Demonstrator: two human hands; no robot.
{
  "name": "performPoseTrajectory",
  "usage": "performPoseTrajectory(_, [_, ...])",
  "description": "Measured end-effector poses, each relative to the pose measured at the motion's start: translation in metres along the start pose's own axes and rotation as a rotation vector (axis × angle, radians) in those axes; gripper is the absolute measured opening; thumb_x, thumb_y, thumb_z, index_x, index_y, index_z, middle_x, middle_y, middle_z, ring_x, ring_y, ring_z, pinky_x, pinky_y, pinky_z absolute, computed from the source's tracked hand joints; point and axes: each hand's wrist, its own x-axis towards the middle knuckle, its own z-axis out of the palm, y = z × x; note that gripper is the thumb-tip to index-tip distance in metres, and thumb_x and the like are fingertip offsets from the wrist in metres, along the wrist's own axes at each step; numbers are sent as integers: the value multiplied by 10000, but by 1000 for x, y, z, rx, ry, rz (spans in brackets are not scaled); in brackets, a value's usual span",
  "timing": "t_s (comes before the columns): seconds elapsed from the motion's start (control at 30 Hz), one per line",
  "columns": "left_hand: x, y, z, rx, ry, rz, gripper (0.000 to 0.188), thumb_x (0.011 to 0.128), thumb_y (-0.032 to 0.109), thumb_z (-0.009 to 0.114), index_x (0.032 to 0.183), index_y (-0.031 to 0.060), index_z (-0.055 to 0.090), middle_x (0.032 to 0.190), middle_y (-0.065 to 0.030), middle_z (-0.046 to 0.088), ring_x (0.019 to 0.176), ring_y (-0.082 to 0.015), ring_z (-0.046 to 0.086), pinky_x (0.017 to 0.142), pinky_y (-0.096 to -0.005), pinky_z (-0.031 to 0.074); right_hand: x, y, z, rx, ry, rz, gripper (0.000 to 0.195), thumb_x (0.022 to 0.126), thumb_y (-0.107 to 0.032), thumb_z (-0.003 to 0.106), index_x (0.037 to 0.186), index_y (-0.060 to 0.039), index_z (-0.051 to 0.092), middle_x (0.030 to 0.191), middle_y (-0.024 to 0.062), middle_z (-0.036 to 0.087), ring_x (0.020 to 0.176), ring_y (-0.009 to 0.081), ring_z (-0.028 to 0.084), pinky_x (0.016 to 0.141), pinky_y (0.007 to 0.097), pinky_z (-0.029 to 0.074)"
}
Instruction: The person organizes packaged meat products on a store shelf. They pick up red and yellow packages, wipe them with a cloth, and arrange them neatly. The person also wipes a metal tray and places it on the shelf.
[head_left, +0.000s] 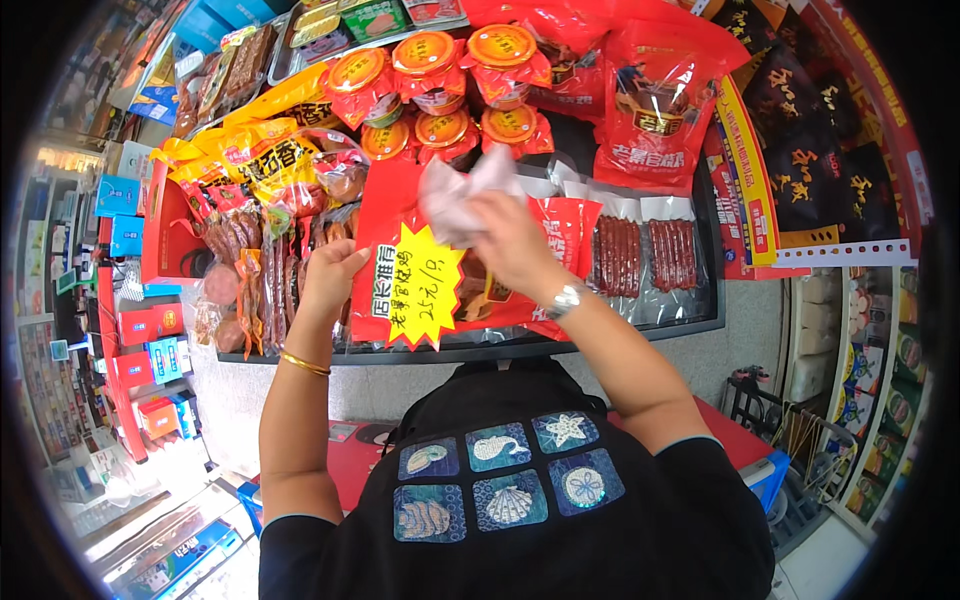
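Observation:
My left hand (335, 271) pinches the left edge of a red food packet (384, 196). A yellow starburst price tag (439, 274) with handwriting lies across the packet's lower front. In my right hand (517, 244) is a crumpled pale pink cloth (461, 199), blurred by motion, over the packet's upper part. Cloth and hand hide much of the packet's face. Right of it lie clear packs of dark red sausage sticks (616, 255). Beneath everything is a dark-edged display tray (652, 330).
Jars with orange lids (424, 54) stand in rows behind the packet. Yellow snack bags (259, 161) and wrapped sausages (281, 277) crowd the left. A large red pouch (652, 105) stands at the back right, near a yellow-edged carton (750, 180). Stocked shelves (862, 375) line the right.

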Motion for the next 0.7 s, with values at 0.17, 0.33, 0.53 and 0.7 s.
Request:
performPoseTrajectory(0.17, [11, -22, -11, 228, 30, 89, 135, 923, 61, 599, 923, -36, 693, 812, -29, 688, 700, -69, 601, 638, -231, 466, 33, 9, 39, -261, -286, 170, 157, 818, -151, 589, 930, -71, 665, 1015, 146, 675, 985, 340, 624, 832, 465, 489])
performPoseTrajectory(0.33, [18, -42, -12, 9, 79, 5, 136, 916, 73, 624, 893, -45, 688, 781, -21, 677, 672, -66, 571, 619, -236, 455, -3, 46, -16, -451, -258, 624, 241, 878, -255, 587, 990, -51, 648, 1026, 190, 671, 1000, 381, 618, 862, 487, 490])
performPoseTrajectory(0.53, [19, -41, -3, -63, 3, -8, 128, 936, 65, 596, 934, -41, 668, 832, -57, 694, 682, -100, 629, 637, -232, 497, -70, 110, -43, -655, -21, 286, 196, 844, -89, 552, 1012, -32, 636, 1004, 171, 627, 919, 389, 594, 814, 467, 503])
performPoseTrajectory(0.7, [21, -44, -7, -73, 5, 9, 118, 928, 64, 607, 905, -34, 670, 806, -39, 681, 660, -83, 598, 616, -231, 472, -51, 90, -65, -818, 17, 548, 155, 840, -90, 568, 959, -4, 618, 944, 209, 631, 882, 400, 605, 759, 473, 507])
